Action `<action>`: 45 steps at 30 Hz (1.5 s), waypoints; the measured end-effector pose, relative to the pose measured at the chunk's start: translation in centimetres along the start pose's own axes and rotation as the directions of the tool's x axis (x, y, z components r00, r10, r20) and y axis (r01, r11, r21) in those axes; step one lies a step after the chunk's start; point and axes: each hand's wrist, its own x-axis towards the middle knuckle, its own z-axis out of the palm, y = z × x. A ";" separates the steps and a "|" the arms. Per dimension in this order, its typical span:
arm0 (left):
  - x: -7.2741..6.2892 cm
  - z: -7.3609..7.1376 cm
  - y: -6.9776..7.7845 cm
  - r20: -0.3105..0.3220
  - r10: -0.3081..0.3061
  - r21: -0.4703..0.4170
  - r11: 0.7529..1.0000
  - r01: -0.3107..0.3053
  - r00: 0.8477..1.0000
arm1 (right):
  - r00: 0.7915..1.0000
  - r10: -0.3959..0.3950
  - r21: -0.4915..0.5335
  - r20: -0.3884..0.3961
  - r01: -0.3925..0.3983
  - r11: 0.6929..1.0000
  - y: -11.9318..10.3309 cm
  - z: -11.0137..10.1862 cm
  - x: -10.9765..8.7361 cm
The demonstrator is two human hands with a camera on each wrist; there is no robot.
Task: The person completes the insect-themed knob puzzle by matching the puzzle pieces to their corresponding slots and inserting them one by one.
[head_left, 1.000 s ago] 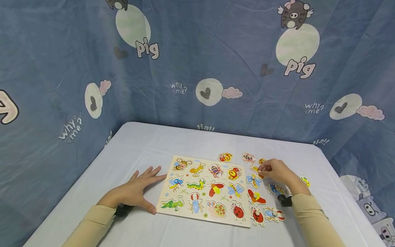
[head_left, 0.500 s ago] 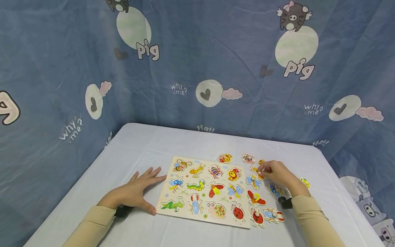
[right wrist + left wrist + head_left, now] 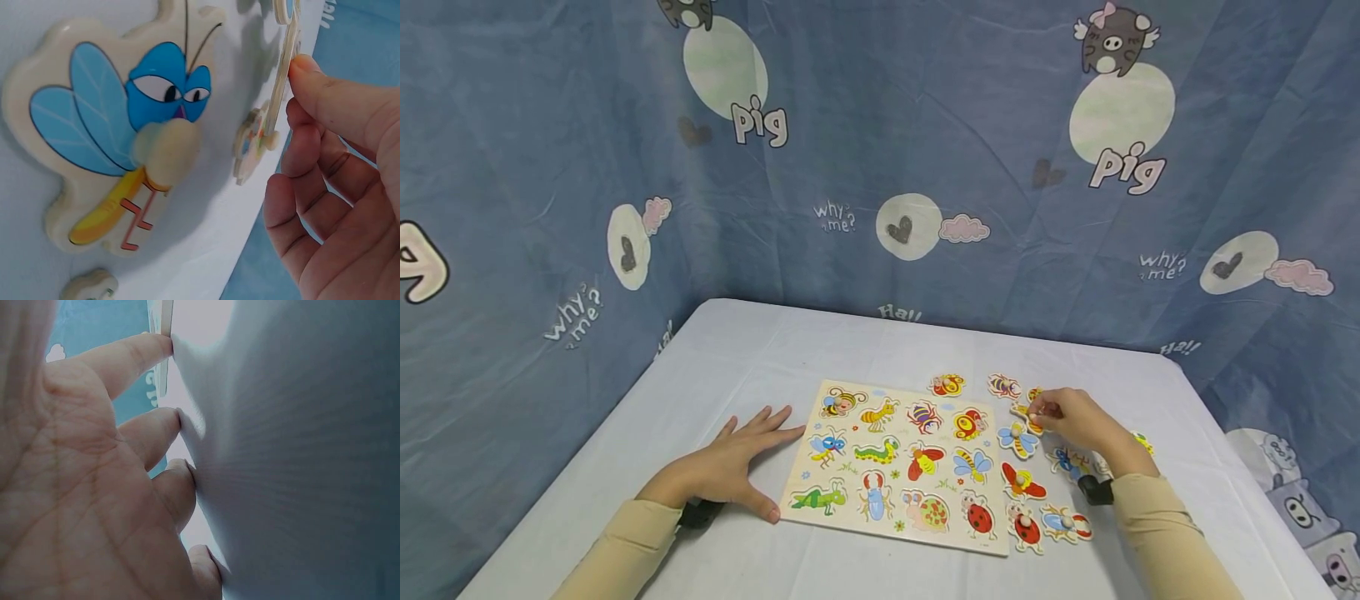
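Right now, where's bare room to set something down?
Free: white table between blue curtain, left hand and puzzle board; also in front of the board, between the sleeves. Crowded: right of the board, where loose insect pieces lie around the right hand.

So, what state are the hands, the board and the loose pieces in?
puzzle board: lying flat, unfilled
left hand: fingers spread, at the board's left edge
right hand: pinching the yellow insect piece
yellow insect piece: pinched; lifted or not, unclear
other loose pieces: lying off the board
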 end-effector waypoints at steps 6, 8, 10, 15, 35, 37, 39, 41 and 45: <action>-0.1 0.0 0.0 0.001 -0.009 -0.001 1.000 0.009 1.000 | 1.000 -0.010 0.003 0.002 0.010 1.000 -0.2 -0.3 0.0; -0.1 0.0 0.1 0.002 -0.011 -0.002 1.000 0.011 1.000 | 1.000 -0.012 0.001 0.003 0.012 1.000 -0.2 -0.4 0.0; -0.1 0.0 0.1 0.002 -0.011 -0.004 1.000 0.011 1.000 | 1.000 -0.017 0.000 0.002 0.017 1.000 -0.3 -0.5 0.0; -0.2 0.0 0.1 0.002 -0.008 -0.007 1.000 0.008 1.000 | 1.000 -0.018 0.010 0.006 0.018 1.000 -0.5 -0.6 0.1; 0.0 0.0 0.3 0.002 -0.017 0.010 1.000 0.017 1.000 | 0.999 -0.038 0.046 0.017 0.037 0.998 -3.0 -0.4 1.7; -0.1 -0.1 0.3 0.002 -0.019 0.011 1.000 0.019 1.000 | 0.998 -0.066 0.042 0.006 0.066 0.997 -3.4 -0.2 2.0; -0.1 -0.1 0.3 0.003 -0.021 0.010 1.000 0.021 1.000 | 0.996 -0.094 0.043 0.003 0.093 0.995 -3.7 0.0 2.3; -0.1 -0.1 0.3 0.005 -0.023 0.010 1.000 0.023 1.000 | 0.994 -0.108 0.048 0.006 0.107 0.993 -4.1 0.1 2.6; 0.0 -0.1 0.3 0.006 -0.023 0.014 1.000 0.023 1.000 | 0.992 -0.121 0.057 0.022 0.120 0.991 -4.7 0.5 3.2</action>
